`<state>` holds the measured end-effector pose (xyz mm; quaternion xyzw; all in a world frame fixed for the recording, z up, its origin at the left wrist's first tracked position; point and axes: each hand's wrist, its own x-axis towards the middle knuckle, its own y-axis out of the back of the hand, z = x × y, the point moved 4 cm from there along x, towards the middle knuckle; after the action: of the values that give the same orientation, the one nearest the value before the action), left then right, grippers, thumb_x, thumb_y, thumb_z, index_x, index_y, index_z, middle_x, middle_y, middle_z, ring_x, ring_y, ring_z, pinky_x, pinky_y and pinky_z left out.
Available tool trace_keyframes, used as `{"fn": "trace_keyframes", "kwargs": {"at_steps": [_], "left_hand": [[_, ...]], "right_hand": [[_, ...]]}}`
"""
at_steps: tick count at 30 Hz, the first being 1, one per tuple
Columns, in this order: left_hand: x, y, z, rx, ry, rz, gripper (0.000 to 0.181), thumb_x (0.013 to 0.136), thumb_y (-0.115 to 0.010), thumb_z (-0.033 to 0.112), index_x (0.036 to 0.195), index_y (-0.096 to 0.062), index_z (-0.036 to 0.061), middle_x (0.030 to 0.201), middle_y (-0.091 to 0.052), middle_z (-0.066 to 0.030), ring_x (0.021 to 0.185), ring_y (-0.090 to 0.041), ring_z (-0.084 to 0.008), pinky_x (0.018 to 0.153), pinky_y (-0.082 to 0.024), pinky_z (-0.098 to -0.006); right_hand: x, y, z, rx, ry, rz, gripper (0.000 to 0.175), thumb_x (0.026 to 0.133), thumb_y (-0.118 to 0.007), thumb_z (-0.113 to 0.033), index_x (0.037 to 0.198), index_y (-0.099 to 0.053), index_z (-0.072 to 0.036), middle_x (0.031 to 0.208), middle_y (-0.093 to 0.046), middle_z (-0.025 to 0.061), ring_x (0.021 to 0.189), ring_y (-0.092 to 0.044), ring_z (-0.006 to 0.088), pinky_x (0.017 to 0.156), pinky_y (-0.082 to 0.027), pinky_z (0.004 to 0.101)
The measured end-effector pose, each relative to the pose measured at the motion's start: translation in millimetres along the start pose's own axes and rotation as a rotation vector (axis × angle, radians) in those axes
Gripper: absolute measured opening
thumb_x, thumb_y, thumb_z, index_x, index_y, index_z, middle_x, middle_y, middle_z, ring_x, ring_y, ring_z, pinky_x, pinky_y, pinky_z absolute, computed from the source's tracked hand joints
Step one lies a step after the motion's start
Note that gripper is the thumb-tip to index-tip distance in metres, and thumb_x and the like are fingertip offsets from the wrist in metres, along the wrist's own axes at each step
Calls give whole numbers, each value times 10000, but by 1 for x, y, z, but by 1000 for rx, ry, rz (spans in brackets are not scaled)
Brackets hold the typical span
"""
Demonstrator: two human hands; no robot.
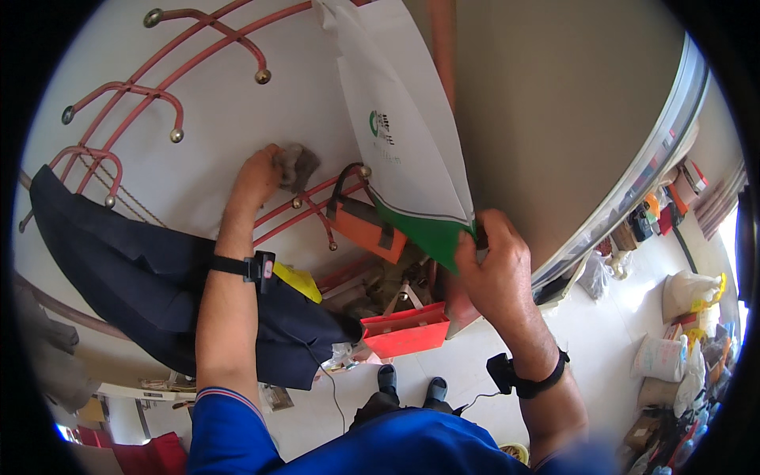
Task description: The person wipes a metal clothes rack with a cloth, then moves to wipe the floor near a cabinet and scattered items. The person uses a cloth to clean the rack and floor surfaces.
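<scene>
My left hand (257, 176) holds a crumpled grey-brown cloth (300, 166) against the white wall, just above a red metal rack bar. On the other side, my right hand (496, 261) pinches the green lower corner of a white bag (409, 113) between thumb and fingers. Printed writing and a round green mark show on the bag, whose top runs out of view. The red metal coat rack (172, 77) with ball-tipped hooks stands before me. Beside the bag an orange bag (362, 228) with a dark strap hangs from a hook.
A dark garment (136, 273) hangs at the left, under my left forearm. Below the rack is a red paper bag (407, 332). A large smooth panel (558, 119) rises at the right. Several sacks, one a white sack (660, 357), stand along the floor at far right.
</scene>
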<state>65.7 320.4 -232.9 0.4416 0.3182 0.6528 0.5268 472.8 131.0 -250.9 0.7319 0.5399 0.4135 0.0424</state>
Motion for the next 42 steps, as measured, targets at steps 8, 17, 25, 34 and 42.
{"fn": "trace_keyframes", "kwargs": {"at_steps": [8,17,25,34,42], "left_hand": [[-18,-44,-27,7,-34,-219,561,1015,-638,190,1540,-535,19,1372,-679,-295,1254,-680,-417,1062,-530,-462],[-54,-50,-33,239,-56,5,353,1015,-653,191,1323,-638,19,1226,-719,-272,1187,-668,-462,985,-539,-534],[-97,-32,-65,701,70,223,235,971,-692,210,1168,-682,84,1057,-782,-166,1034,-737,-417,858,-578,-525],[-109,-40,-83,830,206,140,208,989,-646,147,1173,-663,52,1172,-755,-146,1106,-720,-376,957,-583,-488],[-152,-87,-66,453,36,449,474,992,-561,-18,1466,-561,-31,1554,-506,-286,1414,-520,-460,1178,-467,-484]], "right_hand": [[1,-4,2,19,-8,-40,227,926,-709,-89,1108,-625,19,980,-660,245,863,-684,459,746,-557,506],[7,-2,10,38,17,-77,234,932,-703,-95,1119,-619,18,992,-659,245,867,-681,465,755,-558,510],[8,-3,15,57,39,-113,241,934,-701,-95,1117,-609,31,984,-649,257,869,-671,471,756,-548,514],[8,-2,14,80,37,-141,249,942,-696,-101,1136,-612,31,1007,-658,265,907,-674,480,782,-552,517],[5,-4,14,83,56,-142,228,951,-688,-97,1125,-603,25,1017,-657,272,918,-669,499,782,-550,530]]}}
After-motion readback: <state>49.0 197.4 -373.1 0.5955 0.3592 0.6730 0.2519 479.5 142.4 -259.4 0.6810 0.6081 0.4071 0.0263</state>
